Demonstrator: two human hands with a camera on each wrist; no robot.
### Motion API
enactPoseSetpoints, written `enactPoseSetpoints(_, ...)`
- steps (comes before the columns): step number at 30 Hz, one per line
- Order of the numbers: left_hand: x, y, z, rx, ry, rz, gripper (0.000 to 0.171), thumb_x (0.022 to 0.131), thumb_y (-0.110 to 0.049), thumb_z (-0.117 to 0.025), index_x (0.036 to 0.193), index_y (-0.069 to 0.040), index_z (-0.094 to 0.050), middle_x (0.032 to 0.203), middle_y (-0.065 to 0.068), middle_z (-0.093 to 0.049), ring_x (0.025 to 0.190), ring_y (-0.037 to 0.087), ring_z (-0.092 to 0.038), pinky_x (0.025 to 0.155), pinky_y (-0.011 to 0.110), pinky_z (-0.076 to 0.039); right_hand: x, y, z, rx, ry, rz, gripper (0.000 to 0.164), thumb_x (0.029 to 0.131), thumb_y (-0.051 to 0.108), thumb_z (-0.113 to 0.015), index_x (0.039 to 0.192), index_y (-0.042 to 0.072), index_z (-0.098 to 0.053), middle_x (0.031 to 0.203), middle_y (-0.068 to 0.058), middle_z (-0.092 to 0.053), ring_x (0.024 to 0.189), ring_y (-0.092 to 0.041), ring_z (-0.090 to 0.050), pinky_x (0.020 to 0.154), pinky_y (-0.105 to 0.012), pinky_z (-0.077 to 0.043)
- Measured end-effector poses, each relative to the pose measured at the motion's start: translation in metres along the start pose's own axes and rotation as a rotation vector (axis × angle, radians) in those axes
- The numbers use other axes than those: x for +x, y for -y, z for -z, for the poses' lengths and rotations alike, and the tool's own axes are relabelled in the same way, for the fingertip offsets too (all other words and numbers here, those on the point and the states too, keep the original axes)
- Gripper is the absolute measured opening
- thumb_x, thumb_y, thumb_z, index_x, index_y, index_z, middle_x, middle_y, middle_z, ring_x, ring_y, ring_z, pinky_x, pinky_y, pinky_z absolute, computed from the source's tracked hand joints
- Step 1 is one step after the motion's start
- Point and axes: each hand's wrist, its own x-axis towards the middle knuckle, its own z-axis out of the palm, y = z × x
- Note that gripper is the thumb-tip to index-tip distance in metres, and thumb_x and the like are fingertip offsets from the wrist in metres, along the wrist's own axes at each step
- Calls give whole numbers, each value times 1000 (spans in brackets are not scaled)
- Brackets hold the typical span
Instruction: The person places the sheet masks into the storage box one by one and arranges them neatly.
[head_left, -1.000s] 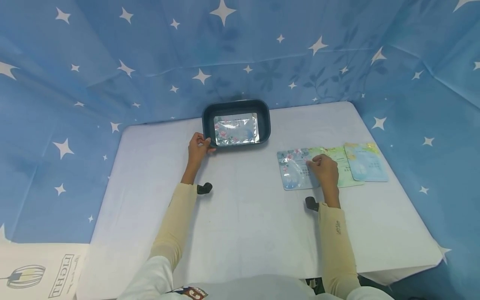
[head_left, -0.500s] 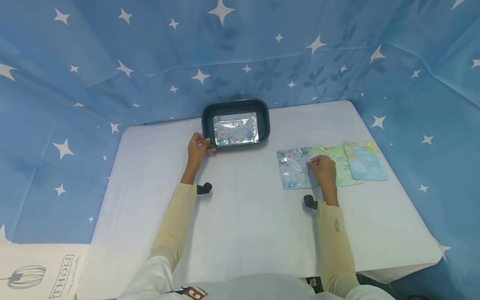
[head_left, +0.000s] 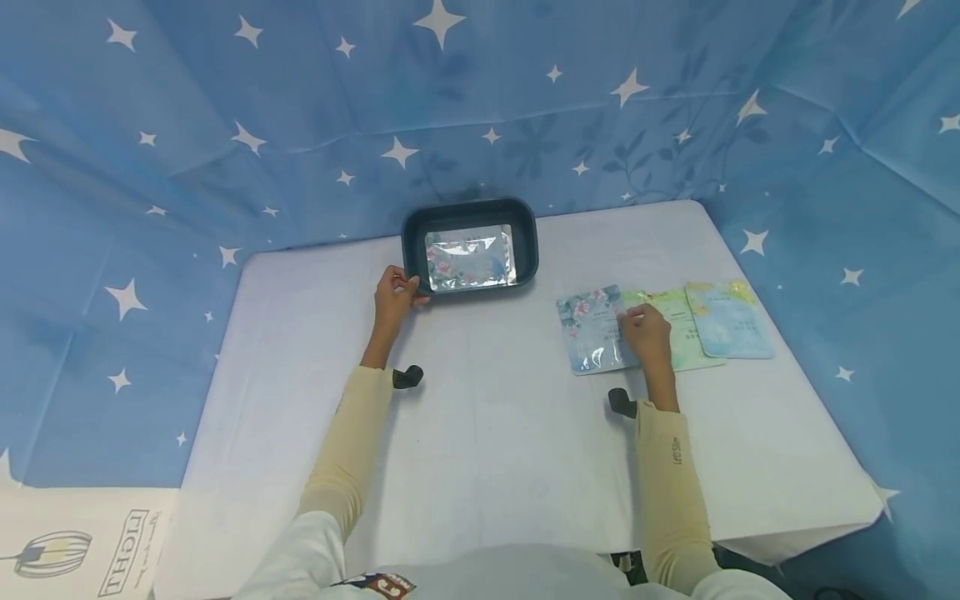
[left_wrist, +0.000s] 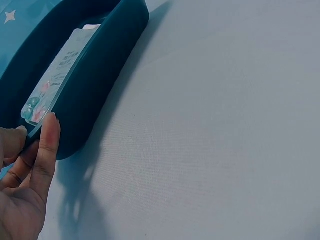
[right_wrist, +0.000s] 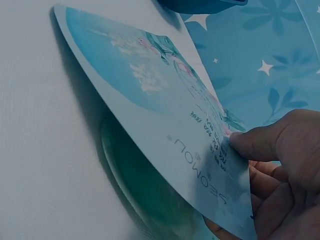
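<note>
My left hand (head_left: 392,298) pinches the near left corner of a dark teal tray (head_left: 528,250), thumb inside and fingers outside its wall. In the tray lies a shiny silver-blue packet (head_left: 468,260) with pink flowers. On the right, my right hand (head_left: 649,332) pinches a flat blue flowered packet (head_left: 592,333) by its right edge, thumb on top and fingers underneath. In the right wrist view this packet (right_wrist: 150,110) is tilted, raised above a green packet (right_wrist: 150,185) that it partly covers. A light blue packet (head_left: 731,325) overlaps the green one's right side.
All of this stands on a table with a white cloth (head_left: 480,433). The tray sits at its back edge, close to a blue star-patterned curtain (head_left: 480,100). A beige printed cloth (head_left: 82,542) lies at the lower left.
The right hand now has the blue flowered packet shifted slightly away from the body and tilted, its glare changed. The left hand keeps its grip on the tray.
</note>
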Motion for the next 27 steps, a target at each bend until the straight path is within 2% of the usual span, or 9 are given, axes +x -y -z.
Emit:
enactPoseSetpoints(7, 1, 1, 0, 19, -1, 5, 25, 95, 1, -58, 107, 12, -40, 78, 8, -44, 64, 18, -68, 76, 42, -67, -2, 2, 0, 35, 81, -21, 61, 90, 31, -71, 132, -7, -49, 129, -31, -55, 118, -45, -56, 102, -55, -53)
enactPoseSetpoints(14, 2, 2, 1, 34, -2, 9, 24, 96, -1, -58, 107, 11, -41, 78, 7, -45, 60, 13, -67, 70, 33, -68, -1, 8, 1, 79, 180, -41, 60, 91, 27, -70, 135, -6, -47, 135, -30, -51, 126, -46, -49, 112, -58, -45)
enactPoseSetpoints(19, 1, 2, 1, 19, 2, 3, 24, 96, 0, -59, 106, 12, -41, 78, 9, -45, 60, 13, -68, 70, 33, -68, 4, 13, 3, 82, 230, -22, 61, 93, 24, -67, 138, -7, -43, 138, -30, -49, 130, -46, -47, 114, -57, -43)
enactPoseSetpoints(23, 1, 1, 2, 21, 2, -2, 25, 96, -1, -59, 106, 12, -40, 78, 9, -45, 61, 14, -69, 72, 37, -68, 4, 18, 3, 98, 253, 10, 62, 94, 25, -66, 141, -7, -42, 135, -29, -53, 119, -42, -56, 106, -51, -52)
enactPoseSetpoints(25, 1, 1, 2, 18, 5, -2, 28, 96, -1, -59, 108, 14, -39, 78, 10, -44, 63, 15, -69, 74, 41, -67, 4, 21, 3, 108, 252, 54, 60, 94, 27, -66, 139, -7, -46, 129, -28, -57, 106, -36, -62, 93, -43, -58)
enactPoseSetpoints(27, 1, 1, 2, 11, 7, -2, 30, 96, -1, -59, 110, 16, -38, 78, 10, -44, 64, 16, -69, 76, 43, -67, 4, 24, 2, 118, 232, 88, 56, 92, 28, -68, 134, -6, -51, 121, -26, -62, 93, -27, -65, 79, -31, -59)
